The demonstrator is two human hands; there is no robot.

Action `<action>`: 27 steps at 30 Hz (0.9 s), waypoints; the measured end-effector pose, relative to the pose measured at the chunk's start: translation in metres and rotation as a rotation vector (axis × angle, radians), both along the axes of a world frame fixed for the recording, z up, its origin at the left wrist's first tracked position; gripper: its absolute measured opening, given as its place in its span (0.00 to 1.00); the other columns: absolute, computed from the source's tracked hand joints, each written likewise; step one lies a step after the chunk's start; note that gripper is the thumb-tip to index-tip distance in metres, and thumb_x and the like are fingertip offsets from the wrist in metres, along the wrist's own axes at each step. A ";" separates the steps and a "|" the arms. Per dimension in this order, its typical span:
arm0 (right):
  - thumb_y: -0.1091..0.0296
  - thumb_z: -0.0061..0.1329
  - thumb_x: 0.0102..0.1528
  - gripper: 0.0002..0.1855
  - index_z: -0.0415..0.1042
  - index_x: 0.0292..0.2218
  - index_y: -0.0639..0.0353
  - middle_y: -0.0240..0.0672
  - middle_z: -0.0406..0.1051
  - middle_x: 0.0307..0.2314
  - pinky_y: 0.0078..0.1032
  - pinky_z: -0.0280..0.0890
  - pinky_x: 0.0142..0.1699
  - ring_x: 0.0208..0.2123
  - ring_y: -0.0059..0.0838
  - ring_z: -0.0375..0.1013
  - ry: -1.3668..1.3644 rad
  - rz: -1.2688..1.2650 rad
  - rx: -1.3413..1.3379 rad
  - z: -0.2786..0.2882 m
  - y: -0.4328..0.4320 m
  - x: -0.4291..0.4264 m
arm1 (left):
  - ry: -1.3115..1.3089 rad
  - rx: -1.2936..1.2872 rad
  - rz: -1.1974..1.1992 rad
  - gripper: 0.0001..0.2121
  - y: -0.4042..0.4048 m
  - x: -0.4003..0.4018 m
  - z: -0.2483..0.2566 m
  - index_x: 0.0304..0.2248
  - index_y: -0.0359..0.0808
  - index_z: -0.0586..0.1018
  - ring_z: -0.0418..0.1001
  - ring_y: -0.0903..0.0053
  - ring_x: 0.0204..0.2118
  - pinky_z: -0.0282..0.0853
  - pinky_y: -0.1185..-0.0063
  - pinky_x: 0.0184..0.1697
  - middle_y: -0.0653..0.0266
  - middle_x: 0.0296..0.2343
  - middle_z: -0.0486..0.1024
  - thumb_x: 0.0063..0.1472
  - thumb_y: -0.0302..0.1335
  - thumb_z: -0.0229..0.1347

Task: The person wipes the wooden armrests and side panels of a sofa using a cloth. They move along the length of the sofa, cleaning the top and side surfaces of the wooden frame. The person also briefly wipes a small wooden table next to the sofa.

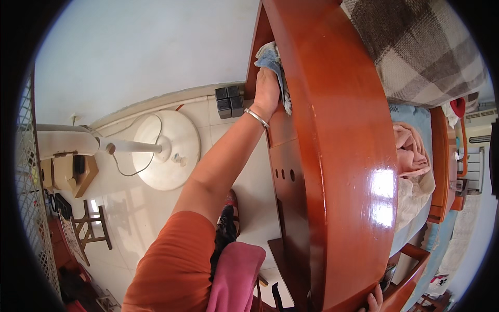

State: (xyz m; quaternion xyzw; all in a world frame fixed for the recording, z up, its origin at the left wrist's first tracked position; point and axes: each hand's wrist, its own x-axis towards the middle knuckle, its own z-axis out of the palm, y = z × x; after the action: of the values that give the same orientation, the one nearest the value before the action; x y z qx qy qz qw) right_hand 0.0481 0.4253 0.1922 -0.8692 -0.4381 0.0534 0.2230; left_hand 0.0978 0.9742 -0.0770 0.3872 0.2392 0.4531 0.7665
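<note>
My left hand (268, 90), with a metal bangle at the wrist, reaches forward and holds a blue and whitish cloth (269, 58). The cloth covers the fingers and lies against the inner side of a glossy reddish-brown wooden headboard (343, 148), below its broad curved top. Dark panels with several oval holes (292, 175) form the headboard's lower side. At the bottom edge of the view, only a few fingers of my right hand (375, 299) show, touching the headboard's near end. Their full grip is hidden.
A white pedestal fan (167, 150) with a trailing cord stands left on the tiled floor. Black socket blocks (229, 102) sit by the wall. A small wooden stool (91, 230) is farther left. Right of the headboard are a checked cushion (413, 50) and a pink blanket (409, 150).
</note>
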 end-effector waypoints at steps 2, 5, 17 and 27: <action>0.65 0.36 0.67 0.20 0.66 0.52 0.73 0.65 0.64 0.55 0.50 0.62 0.62 0.55 0.63 0.68 -0.004 0.020 0.023 0.000 0.002 0.001 | 0.070 0.298 0.045 0.19 -0.002 -0.004 -0.010 0.53 0.37 0.70 0.75 0.66 0.47 0.69 0.68 0.51 0.61 0.48 0.74 0.71 0.39 0.42; 0.66 0.37 0.67 0.20 0.66 0.53 0.74 0.64 0.64 0.55 0.49 0.62 0.62 0.55 0.63 0.67 -0.023 0.036 -0.004 0.002 0.006 0.005 | 0.688 0.835 0.129 0.17 0.014 0.007 -0.058 0.50 0.38 0.75 0.70 0.65 0.52 0.63 0.69 0.55 0.60 0.48 0.74 0.66 0.35 0.49; 0.65 0.40 0.66 0.20 0.70 0.53 0.72 0.58 0.69 0.53 0.44 0.63 0.61 0.54 0.56 0.70 -0.031 0.052 0.119 -0.002 0.002 0.009 | 0.000 0.376 -0.149 0.21 -0.019 0.041 0.042 0.55 0.37 0.70 0.64 0.61 0.58 0.58 0.66 0.60 0.56 0.54 0.69 0.65 0.37 0.50; 0.78 0.37 0.57 0.22 0.70 0.51 0.71 0.57 0.69 0.54 0.40 0.60 0.64 0.57 0.53 0.68 0.013 0.004 0.153 -0.006 -0.004 0.005 | 0.243 0.526 -0.123 0.28 -0.021 0.017 0.039 0.61 0.37 0.65 0.57 0.59 0.64 0.51 0.64 0.66 0.53 0.60 0.62 0.64 0.38 0.52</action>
State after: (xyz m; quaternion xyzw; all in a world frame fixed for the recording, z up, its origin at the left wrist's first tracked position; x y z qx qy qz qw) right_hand 0.0528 0.4210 0.1862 -0.8484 -0.4410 0.0260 0.2916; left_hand 0.1152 0.9534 -0.0379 0.6377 0.1795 0.4026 0.6317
